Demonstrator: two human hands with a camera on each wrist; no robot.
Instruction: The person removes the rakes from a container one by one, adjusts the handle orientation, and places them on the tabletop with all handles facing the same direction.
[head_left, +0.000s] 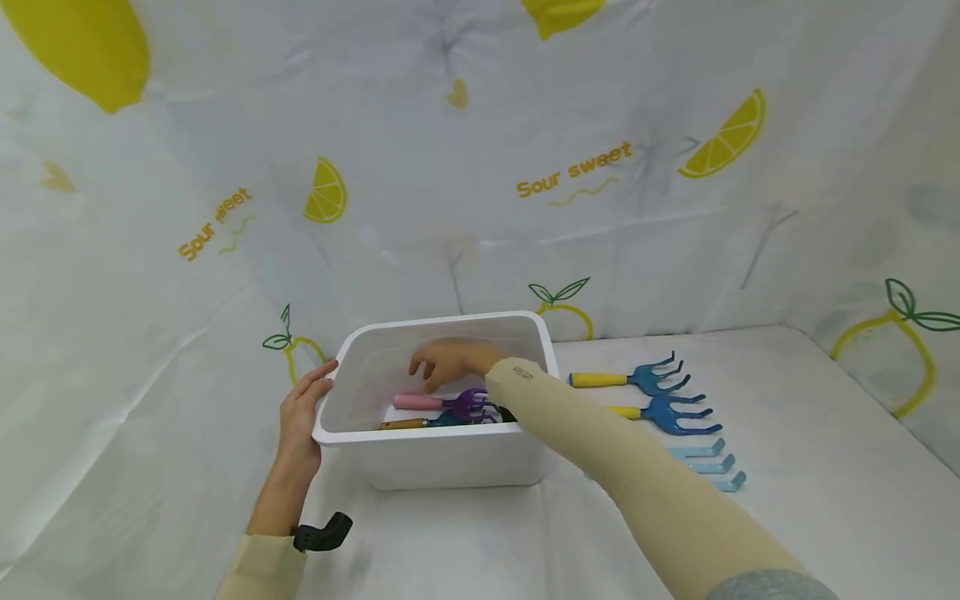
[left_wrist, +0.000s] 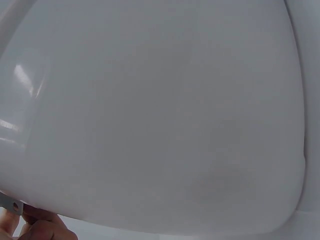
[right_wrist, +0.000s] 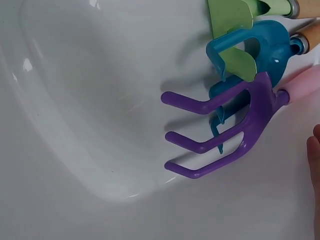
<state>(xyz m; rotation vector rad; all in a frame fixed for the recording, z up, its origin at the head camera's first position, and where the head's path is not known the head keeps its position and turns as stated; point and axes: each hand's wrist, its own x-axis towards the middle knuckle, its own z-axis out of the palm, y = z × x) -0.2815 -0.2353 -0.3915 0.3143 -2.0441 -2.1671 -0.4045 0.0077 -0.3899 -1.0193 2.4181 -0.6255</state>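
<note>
A white plastic bin (head_left: 450, 462) stands on the table. My left hand (head_left: 300, 417) grips its left rim, the fingers over the edge; curled fingers (left_wrist: 47, 232) show at the lower left in the left wrist view. Inside the bin, my right hand (head_left: 450, 362) hovers with loosely bent fingers just above a purple hand rake (right_wrist: 257, 107) with a pink handle (head_left: 417, 402). It appears to hold nothing. Beside that rake lie a teal rake (right_wrist: 275, 47) with a wooden handle and a green tool (right_wrist: 230, 20), whose full shape is cut off.
Right of the bin lie two blue rakes with yellow handles, a farther one (head_left: 651, 379) and a nearer one (head_left: 671, 414). A light blue rake (head_left: 708, 468) is partly hidden by my right forearm. Lemon-printed cloth (head_left: 420, 275) hangs behind the bin.
</note>
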